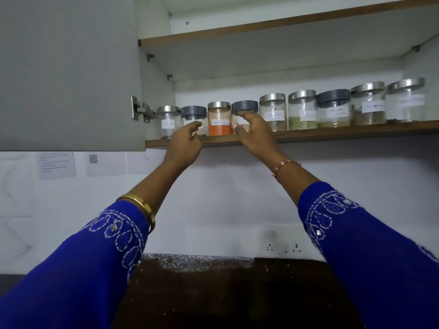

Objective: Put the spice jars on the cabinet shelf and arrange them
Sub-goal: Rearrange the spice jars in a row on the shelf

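On the lower cabinet shelf (332, 134), nine spice jars are lined up in a row. The right hand (255, 131) is seen half open, thumb and fingers curled around the grey-lidded jar (244, 108), fourth from the left. The left hand (186, 141) is loosely open, its fingertips (196, 125) at or just short of the second jar (193, 112), at 9 o'clock from the orange-powder jar (219, 119); contact cannot be confirmed. The orange-powder jar is flanked by both hands. White handwritten labels are stuck on the jars, but the writing is too blurred to be read. The cabinet door (71, 72) is open at 9 o'clock.
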A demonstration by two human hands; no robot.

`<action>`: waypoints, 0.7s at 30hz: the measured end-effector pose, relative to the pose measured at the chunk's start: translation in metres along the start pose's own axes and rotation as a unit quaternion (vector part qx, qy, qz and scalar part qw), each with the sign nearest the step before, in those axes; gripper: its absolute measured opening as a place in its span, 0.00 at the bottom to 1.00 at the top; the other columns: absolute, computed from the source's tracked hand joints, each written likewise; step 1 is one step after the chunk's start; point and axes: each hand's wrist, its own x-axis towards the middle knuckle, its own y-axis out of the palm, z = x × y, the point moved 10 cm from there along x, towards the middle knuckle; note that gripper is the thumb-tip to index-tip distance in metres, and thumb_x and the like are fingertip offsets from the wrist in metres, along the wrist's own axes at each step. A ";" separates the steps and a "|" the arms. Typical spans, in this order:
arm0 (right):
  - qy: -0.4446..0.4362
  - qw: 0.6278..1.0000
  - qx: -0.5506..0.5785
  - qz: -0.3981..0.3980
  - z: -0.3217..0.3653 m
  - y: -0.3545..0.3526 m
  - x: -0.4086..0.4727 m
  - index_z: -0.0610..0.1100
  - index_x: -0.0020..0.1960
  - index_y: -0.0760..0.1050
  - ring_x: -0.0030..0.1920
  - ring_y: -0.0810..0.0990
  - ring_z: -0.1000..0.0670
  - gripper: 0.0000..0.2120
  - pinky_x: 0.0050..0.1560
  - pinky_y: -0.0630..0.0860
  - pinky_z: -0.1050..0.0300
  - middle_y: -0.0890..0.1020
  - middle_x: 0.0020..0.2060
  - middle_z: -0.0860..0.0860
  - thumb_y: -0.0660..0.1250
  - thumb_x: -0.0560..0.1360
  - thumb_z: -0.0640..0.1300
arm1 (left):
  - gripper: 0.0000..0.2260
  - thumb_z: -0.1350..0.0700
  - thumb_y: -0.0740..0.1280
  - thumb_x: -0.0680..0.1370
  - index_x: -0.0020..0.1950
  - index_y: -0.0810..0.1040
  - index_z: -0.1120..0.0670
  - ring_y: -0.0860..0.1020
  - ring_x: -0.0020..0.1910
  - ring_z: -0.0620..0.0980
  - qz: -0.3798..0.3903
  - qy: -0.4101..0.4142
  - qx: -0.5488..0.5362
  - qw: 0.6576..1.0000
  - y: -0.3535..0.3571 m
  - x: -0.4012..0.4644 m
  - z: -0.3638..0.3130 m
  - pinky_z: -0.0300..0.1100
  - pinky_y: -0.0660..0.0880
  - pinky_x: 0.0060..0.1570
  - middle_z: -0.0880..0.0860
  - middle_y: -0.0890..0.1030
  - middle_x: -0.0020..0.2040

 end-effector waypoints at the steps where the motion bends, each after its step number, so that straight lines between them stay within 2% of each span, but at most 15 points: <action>1: 0.001 1.000 -0.003 0.004 0.002 0.006 0.001 0.38 0.68 0.68 0.66 0.71 0.45 0.20 0.63 0.66 0.59 0.73 0.65 0.42 0.62 0.77 0.40 | 0.19 0.64 0.55 0.79 0.69 0.69 0.59 0.70 0.68 0.54 0.002 -0.003 0.000 1.000 -0.003 0.001 0.007 0.44 0.65 0.68 0.57 0.72 0.68; 5: 0.011 1.000 -0.015 0.015 0.005 0.021 0.000 0.39 0.68 0.68 0.64 0.73 0.46 0.20 0.54 0.64 0.66 0.74 0.64 0.42 0.61 0.78 0.41 | 0.18 0.64 0.55 0.79 0.70 0.69 0.59 0.70 0.68 0.53 -0.004 -0.008 0.008 1.000 -0.012 0.002 0.025 0.42 0.65 0.67 0.57 0.73 0.68; 7: 0.007 1.000 -0.007 0.026 0.006 0.027 -0.001 0.39 0.68 0.68 0.64 0.73 0.46 0.20 0.54 0.64 0.66 0.74 0.63 0.42 0.61 0.78 0.41 | 0.18 0.63 0.56 0.79 0.69 0.70 0.59 0.70 0.68 0.53 -0.014 -0.009 0.015 1.000 -0.016 0.000 0.031 0.40 0.64 0.66 0.57 0.73 0.67; 12: 0.008 0.998 -0.023 0.050 0.003 0.037 0.001 0.39 0.70 0.66 0.67 0.70 0.45 0.21 0.62 0.65 0.61 0.71 0.66 0.42 0.61 0.78 0.42 | 0.17 0.63 0.56 0.80 0.68 0.70 0.60 0.71 0.67 0.54 -0.002 -0.010 0.018 1.000 -0.013 -0.002 0.038 0.39 0.64 0.64 0.58 0.74 0.67; 18: 0.011 0.997 -0.039 0.067 0.000 0.054 0.005 0.38 0.67 0.69 0.62 0.73 0.43 0.19 0.58 0.67 0.62 0.74 0.63 0.41 0.62 0.78 0.42 | 0.17 0.62 0.56 0.79 0.68 0.71 0.57 0.74 0.63 0.56 0.014 0.001 0.056 0.998 -0.011 -0.003 0.054 0.36 0.66 0.55 0.58 0.77 0.64; 21: 0.011 0.995 -0.052 0.081 0.000 0.069 0.012 0.37 0.66 0.70 0.61 0.73 0.43 0.18 0.53 0.65 0.65 0.74 0.61 0.41 0.61 0.78 0.42 | 0.17 0.63 0.56 0.79 0.68 0.71 0.58 0.73 0.64 0.56 0.015 0.004 0.061 0.998 -0.016 0.007 0.064 0.37 0.66 0.56 0.58 0.76 0.64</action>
